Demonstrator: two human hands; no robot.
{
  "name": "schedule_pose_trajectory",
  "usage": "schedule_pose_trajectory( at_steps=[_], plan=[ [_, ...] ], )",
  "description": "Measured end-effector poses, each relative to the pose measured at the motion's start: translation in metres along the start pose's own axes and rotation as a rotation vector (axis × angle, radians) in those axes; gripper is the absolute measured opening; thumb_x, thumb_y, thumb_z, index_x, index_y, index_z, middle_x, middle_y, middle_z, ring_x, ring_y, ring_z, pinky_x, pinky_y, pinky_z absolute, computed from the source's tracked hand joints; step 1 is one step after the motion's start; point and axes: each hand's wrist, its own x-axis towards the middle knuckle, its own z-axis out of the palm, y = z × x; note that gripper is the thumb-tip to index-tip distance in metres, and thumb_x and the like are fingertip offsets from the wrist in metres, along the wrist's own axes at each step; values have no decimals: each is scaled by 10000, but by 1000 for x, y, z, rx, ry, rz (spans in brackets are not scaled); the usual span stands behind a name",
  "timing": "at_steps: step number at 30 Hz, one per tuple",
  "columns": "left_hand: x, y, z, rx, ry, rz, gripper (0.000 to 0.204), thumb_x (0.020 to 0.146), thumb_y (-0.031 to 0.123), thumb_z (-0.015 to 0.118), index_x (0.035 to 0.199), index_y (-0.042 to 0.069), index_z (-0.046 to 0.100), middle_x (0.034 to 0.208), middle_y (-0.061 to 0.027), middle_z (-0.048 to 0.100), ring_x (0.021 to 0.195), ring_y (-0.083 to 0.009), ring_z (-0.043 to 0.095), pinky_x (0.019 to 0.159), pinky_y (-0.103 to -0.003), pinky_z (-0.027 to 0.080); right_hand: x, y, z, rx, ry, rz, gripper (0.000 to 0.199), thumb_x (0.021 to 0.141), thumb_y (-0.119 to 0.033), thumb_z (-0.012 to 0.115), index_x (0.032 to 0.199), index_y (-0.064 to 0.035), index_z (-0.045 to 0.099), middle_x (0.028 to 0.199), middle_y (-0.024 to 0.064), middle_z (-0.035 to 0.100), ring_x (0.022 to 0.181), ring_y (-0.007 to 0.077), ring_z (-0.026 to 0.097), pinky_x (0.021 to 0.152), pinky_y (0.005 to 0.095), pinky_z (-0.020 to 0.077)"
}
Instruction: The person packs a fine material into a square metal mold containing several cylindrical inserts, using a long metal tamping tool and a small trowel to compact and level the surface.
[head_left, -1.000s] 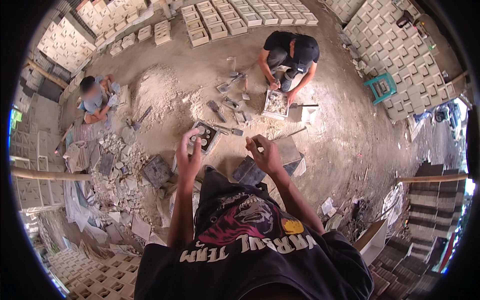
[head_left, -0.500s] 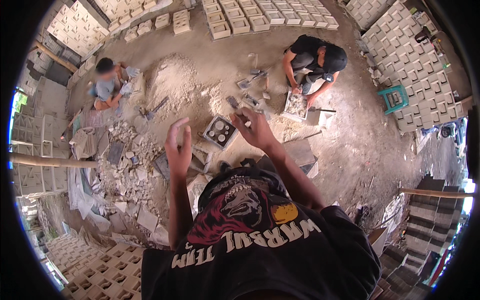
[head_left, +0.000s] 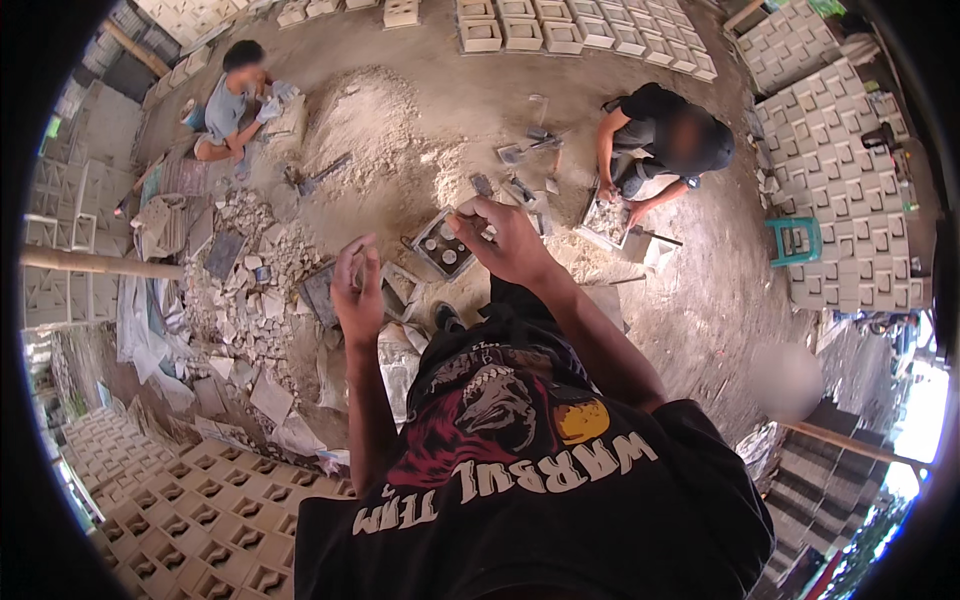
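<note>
While I follow the dusty work floor through the head camera from a distance, a bamboo pole (head_left: 100,262) juts in at far left, with rows of pale openwork blocks (head_left: 205,515) spread across the lower left corner. Farther off, a co-worker in a grey shirt (head_left: 222,108) sits low, wearing light gloves (head_left: 268,108). Nearer to me, broken rubble (head_left: 245,275) litters the ground, and a heap of pale powder (head_left: 375,120) rises beyond it.

My left hand (head_left: 357,285) is raised palm inward, its fingers parted from the thumb and gripping nothing. Between my two hands, on the floor beyond them, sits a rectangular mold tray (head_left: 427,261), dark inside and dotted with round pale discs. My right hand (head_left: 510,240) overlaps the tray's right edge in view, its fingers bent; I cannot tell whether their tips meet the thumb.

Past it lie trowel-like tools (head_left: 510,156). A co-worker in black (head_left: 650,105) crouches with both hands at a tray of pale chunks (head_left: 600,240). At far right, a teal plastic stool (head_left: 795,225) stands before a wall of stacked blocks (head_left: 835,180).
</note>
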Motion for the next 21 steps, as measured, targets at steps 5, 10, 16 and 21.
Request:
schedule_pose_trajectory(
  at_steps=[5, 10, 16, 21],
  plan=[
    [24, -37, 15, -24, 112, -81, 263, 951, 159, 595, 1150, -13, 600, 1102, -121, 648, 1056, -186, 590, 962, -346, 440, 32, 22, -3, 55, -138, 28, 170, 931, -152, 619, 907, 15, 598, 753, 135, 634, 655, 199, 640, 597, 318, 495],
    [41, -49, 38, 57, 185, -244, 264, 977, 167, 555, 1152, -26, 600, 1112, -89, 643, 1057, -150, 577, 939, -288, 432, 65, 89, -14, 90, -272, 205, 223, 939, -197, 618, 969, 23, 604, 821, 140, 677, 783, 191, 694, 688, 310, 536],
    [22, -99, 85, 126, 367, -434, 215, 948, 163, 592, 1080, -3, 633, 1032, -121, 665, 989, -181, 609, 873, -316, 467, 87, 220, 4, 210, -360, 398, 336, 942, -290, 621, 998, 41, 605, 843, 148, 695, 782, 200, 693, 705, 324, 545],
    [13, -173, 146, 142, 346, -464, 199, 931, 139, 601, 1063, -7, 634, 1016, -132, 677, 988, -216, 636, 855, -314, 469, 82, 314, 25, 119, -504, 420, 385, 946, -346, 608, 980, 38, 619, 777, 133, 683, 721, 165, 674, 650, 314, 545]
  ],
)
